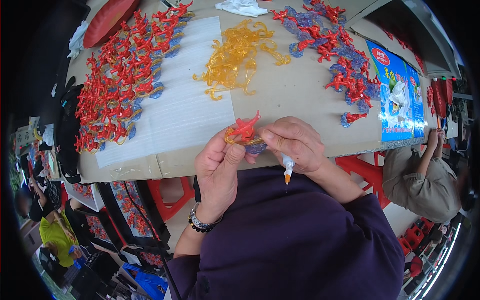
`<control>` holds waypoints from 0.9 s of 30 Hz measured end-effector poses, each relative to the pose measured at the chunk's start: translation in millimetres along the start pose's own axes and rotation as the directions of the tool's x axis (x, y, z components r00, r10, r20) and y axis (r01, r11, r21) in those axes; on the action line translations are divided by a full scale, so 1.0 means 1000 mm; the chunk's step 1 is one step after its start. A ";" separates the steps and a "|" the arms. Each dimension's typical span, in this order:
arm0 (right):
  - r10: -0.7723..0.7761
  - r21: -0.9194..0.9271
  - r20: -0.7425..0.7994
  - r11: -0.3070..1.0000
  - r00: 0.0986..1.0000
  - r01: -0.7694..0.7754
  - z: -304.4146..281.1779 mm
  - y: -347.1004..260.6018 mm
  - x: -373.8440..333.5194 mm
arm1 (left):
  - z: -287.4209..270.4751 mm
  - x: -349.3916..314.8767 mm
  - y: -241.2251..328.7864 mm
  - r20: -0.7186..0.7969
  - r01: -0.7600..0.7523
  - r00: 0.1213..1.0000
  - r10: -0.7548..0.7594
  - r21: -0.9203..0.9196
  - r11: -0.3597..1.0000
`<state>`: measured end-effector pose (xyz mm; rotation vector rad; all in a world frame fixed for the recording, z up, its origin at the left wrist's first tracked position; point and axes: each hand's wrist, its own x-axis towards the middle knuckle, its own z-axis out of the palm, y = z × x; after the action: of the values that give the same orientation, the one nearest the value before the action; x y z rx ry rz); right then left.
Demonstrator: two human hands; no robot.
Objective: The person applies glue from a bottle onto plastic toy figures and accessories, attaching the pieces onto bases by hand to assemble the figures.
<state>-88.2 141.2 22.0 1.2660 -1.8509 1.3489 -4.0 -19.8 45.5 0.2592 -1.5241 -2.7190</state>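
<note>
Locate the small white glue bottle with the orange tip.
In the head view, the small white glue bottle with the orange tip hangs tip-down from the right hand, near the table's front edge, just right of the red plastic figure.

Landmark: the pile of curled plastic pieces (237,55) on the table (295,95). Left of it lies a corrugated sheet (185,110), with a heap of figures (122,75) on that sheet's left part. Right of the pile lies a second band of figures (340,55). Behind it lies a cloth (242,7). Before it, at the table edge, both hands (217,170) (295,142) meet.

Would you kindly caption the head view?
Both hands pinch a red-and-amber plastic figure; right also holds a small white glue bottle.
</note>
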 end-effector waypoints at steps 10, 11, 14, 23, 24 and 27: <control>-0.016 -0.034 0.057 0.999 0.998 0.018 -0.002 -0.004 -0.002 | 0.000 0.000 -0.005 -0.022 -0.016 1.000 0.016 0.001 1.000; -0.014 -0.040 0.079 0.999 0.997 0.017 -0.003 -0.005 -0.002 | 0.002 -0.001 -0.005 -0.040 -0.016 0.999 0.015 -0.008 1.000; -0.027 -0.065 0.098 0.997 0.995 0.034 -0.003 -0.006 -0.002 | 0.003 -0.002 -0.007 -0.070 -0.025 0.997 0.024 -0.012 1.000; -0.082 -0.149 0.061 0.985 0.995 0.091 0.006 -0.004 0.000 | 0.013 0.000 -0.007 -0.108 0.052 0.991 -0.074 -0.200 0.978; -0.103 -0.173 0.051 0.979 0.993 0.110 0.008 -0.004 0.001 | 0.013 0.000 -0.006 -0.102 0.066 0.990 -0.094 -0.245 0.967; -0.141 -0.198 0.032 0.969 0.989 0.145 0.012 -0.002 0.005 | 0.014 0.001 -0.008 -0.102 0.069 0.989 -0.105 -0.307 0.949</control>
<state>-87.1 127.7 22.9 1.2823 -1.8174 1.0512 -6.6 -4.2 45.7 0.4788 -1.0711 -2.8935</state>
